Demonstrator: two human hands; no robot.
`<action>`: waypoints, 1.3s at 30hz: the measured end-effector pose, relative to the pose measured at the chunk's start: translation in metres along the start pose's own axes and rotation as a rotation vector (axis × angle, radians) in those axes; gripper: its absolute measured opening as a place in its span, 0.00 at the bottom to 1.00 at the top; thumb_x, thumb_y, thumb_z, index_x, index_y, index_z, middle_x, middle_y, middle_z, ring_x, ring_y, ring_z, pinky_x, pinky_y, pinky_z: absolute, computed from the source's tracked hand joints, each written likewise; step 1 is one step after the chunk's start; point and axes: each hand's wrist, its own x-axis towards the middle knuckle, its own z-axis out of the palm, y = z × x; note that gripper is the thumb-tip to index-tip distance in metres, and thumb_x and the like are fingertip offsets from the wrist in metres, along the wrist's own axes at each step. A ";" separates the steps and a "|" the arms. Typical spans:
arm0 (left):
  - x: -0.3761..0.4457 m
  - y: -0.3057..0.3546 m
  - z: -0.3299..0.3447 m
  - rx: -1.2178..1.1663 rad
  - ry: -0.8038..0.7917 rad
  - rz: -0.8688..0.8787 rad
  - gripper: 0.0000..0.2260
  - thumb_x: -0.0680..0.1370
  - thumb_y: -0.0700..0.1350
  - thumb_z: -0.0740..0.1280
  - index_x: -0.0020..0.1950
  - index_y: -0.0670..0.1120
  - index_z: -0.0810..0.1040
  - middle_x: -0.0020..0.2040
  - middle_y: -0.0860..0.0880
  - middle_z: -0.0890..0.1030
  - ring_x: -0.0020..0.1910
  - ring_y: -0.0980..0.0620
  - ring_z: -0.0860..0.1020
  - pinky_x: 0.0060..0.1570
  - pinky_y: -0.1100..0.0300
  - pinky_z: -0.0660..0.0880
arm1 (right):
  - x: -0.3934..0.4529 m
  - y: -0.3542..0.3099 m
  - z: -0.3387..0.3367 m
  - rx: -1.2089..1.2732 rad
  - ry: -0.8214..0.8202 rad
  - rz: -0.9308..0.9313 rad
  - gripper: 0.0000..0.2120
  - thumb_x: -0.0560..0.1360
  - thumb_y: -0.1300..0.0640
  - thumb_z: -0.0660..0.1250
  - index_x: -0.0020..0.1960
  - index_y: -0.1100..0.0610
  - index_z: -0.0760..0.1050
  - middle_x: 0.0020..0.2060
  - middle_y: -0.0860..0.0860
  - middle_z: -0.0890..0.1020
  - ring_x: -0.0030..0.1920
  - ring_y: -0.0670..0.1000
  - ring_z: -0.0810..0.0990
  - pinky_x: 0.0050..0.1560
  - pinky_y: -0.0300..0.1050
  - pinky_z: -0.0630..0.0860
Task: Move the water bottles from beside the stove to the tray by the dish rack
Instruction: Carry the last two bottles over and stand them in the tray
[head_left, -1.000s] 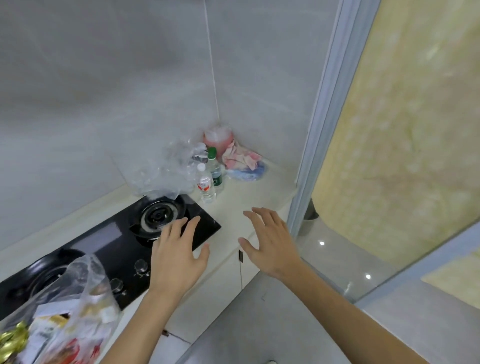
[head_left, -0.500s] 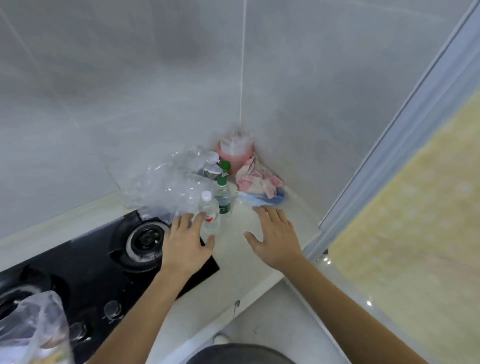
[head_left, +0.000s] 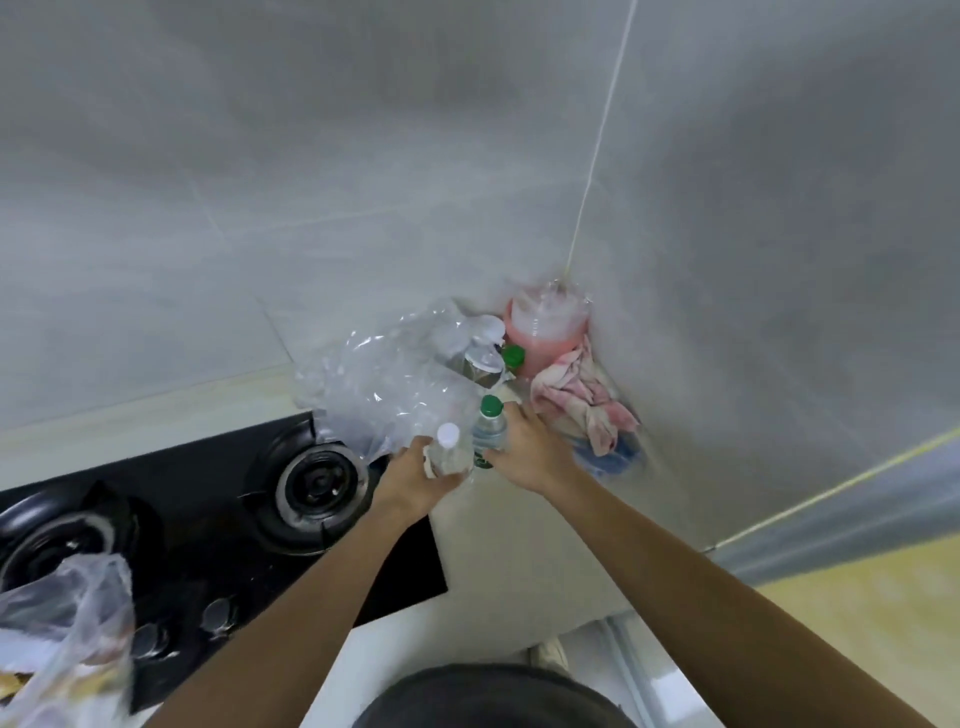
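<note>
Two upright clear bottles on the table: left hand (head_left: 415, 480) grip wraps the white-cap bottle (head_left: 451, 453), right hand (head_left: 530, 457) grip wraps the green-cap bottle (head_left: 489, 431).

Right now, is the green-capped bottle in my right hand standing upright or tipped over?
Upright: the green-capped bottle has its cap on top and body straight below, with the right hand wrapped around it.

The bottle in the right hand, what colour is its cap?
Green cap, seen in the head view.

black stove (head_left: 218, 525), pink jug (head_left: 545, 332), pink rag (head_left: 582, 405), plastic bags (head_left: 384, 384).
</note>
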 end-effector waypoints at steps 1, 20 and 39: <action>0.003 0.000 0.003 -0.008 0.015 -0.013 0.33 0.71 0.57 0.81 0.71 0.49 0.73 0.60 0.46 0.80 0.58 0.47 0.78 0.51 0.58 0.70 | 0.010 -0.001 0.002 0.023 -0.020 -0.004 0.29 0.74 0.43 0.73 0.67 0.56 0.68 0.65 0.56 0.76 0.66 0.62 0.75 0.57 0.56 0.78; -0.030 0.004 0.031 0.198 0.203 -0.095 0.25 0.66 0.69 0.76 0.58 0.61 0.78 0.47 0.57 0.85 0.48 0.50 0.84 0.42 0.57 0.76 | 0.044 0.054 0.023 0.057 -0.085 -0.260 0.21 0.68 0.40 0.77 0.55 0.47 0.75 0.49 0.45 0.84 0.50 0.51 0.84 0.46 0.46 0.78; -0.050 -0.046 0.098 -0.366 0.175 -0.141 0.29 0.65 0.41 0.85 0.61 0.54 0.79 0.54 0.55 0.84 0.54 0.57 0.81 0.51 0.66 0.77 | -0.022 0.108 0.073 0.445 -0.336 -0.223 0.29 0.65 0.50 0.83 0.61 0.42 0.74 0.54 0.42 0.85 0.53 0.44 0.85 0.58 0.52 0.82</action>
